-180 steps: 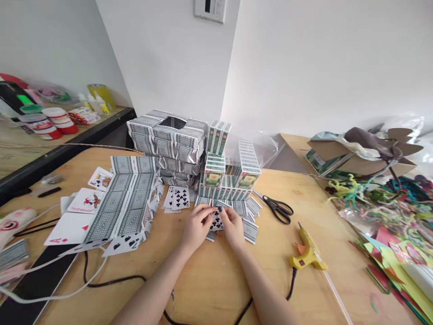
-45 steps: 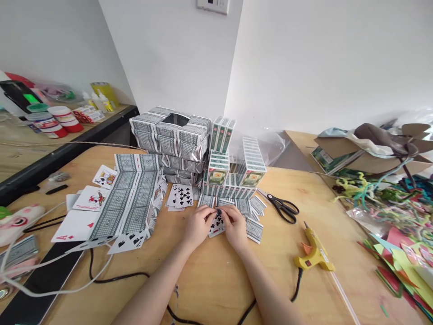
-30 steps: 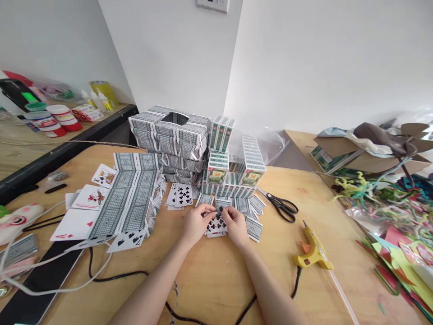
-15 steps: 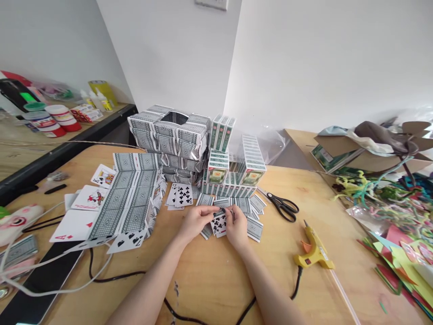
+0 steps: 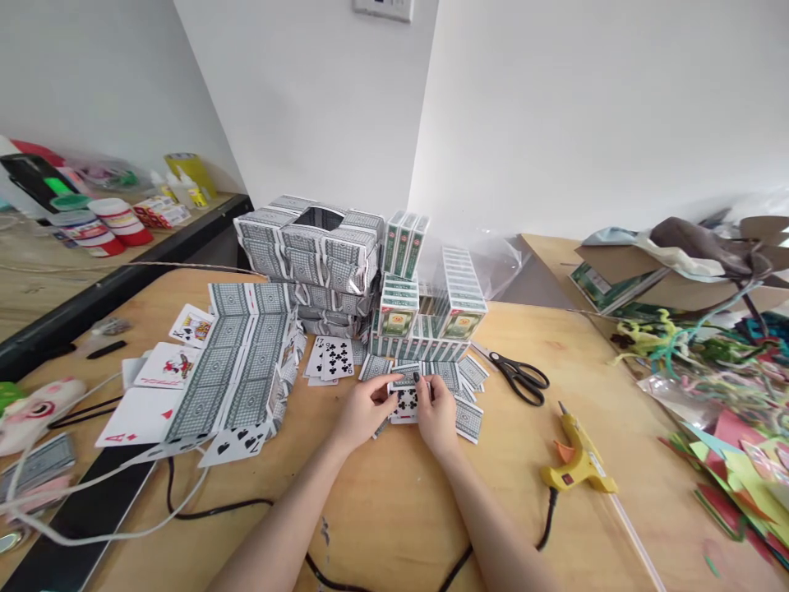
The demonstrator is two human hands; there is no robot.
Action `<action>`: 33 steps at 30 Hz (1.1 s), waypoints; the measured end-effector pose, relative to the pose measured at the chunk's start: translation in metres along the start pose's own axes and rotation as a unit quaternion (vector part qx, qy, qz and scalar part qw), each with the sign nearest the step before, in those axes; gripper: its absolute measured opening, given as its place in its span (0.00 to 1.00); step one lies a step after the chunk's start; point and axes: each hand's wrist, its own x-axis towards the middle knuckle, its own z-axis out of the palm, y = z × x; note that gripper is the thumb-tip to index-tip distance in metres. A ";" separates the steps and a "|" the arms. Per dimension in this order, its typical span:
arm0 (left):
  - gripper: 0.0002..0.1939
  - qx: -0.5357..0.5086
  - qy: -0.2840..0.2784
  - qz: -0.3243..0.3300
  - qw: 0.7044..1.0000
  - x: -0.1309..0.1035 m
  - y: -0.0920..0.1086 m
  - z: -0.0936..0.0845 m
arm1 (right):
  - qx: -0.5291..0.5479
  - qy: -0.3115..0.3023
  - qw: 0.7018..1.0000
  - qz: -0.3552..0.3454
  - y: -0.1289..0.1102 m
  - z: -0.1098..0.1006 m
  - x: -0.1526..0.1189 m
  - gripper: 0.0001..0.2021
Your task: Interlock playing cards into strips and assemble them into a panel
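Wooden desk (image 5: 382, 501) before pale walls. Left to right: one joined card panel (image 5: 231, 362) toward the left edge; left hand (image 5: 363, 411) and right hand (image 5: 439, 415), fingers nearly closed, pinching opposite sides of one club card (image 5: 405, 405), mid-desk; three upright card boxes (image 5: 405, 245), toward the far edge; one pair of scissors (image 5: 523, 380); one yellow glue gun (image 5: 576, 460), toward the right edge.

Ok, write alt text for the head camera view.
Left hand and right hand hold a playing card at a wooden table, before stacked card packs and a card-covered box; scissors and a yellow glue gun lie to the right.
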 end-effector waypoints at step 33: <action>0.10 0.099 0.175 0.063 0.977 0.005 -0.014 -0.008 | 0.422 -0.346 0.814 0.201 -0.023 -0.002 -0.007 0.14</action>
